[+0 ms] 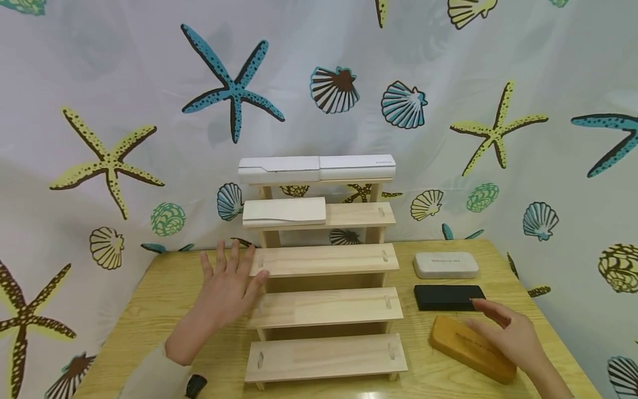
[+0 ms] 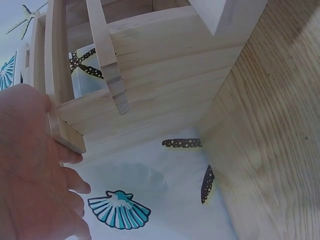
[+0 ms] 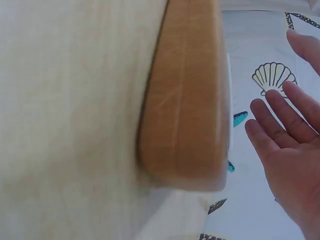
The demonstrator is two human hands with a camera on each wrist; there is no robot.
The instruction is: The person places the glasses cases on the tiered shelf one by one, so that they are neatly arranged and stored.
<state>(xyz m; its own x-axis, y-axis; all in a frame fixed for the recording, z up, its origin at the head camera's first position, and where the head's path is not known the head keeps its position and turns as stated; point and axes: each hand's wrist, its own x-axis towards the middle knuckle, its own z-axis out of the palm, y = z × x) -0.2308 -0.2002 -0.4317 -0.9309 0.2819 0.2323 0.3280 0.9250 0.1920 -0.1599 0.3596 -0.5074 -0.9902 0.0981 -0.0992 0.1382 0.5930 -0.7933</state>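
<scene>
A stepped wooden rack [image 1: 326, 354] with several shelves stands in the middle of the table. My left hand [image 1: 226, 291] rests at the left end of its middle shelf [image 1: 324, 260], fingers spread and thumb over the front edge. In the left wrist view the left hand [image 2: 30, 165] lies against the rack's side. On the right, my right hand [image 1: 515, 335] hovers over an orange-brown glasses case [image 1: 456, 339], fingers loosely bent, nothing in them. The right wrist view has that case [image 3: 185, 110] apart from the relaxed right hand [image 3: 295, 155].
White cases [image 1: 279, 169] lie end to end along the top shelf; another white case [image 1: 284, 210] occupies the left of the shelf below. Right of the rack, a black case [image 1: 443, 298] and a pale case [image 1: 445, 265] lie on the table [image 1: 184, 288]. A patterned curtain [image 1: 309, 33] surrounds it.
</scene>
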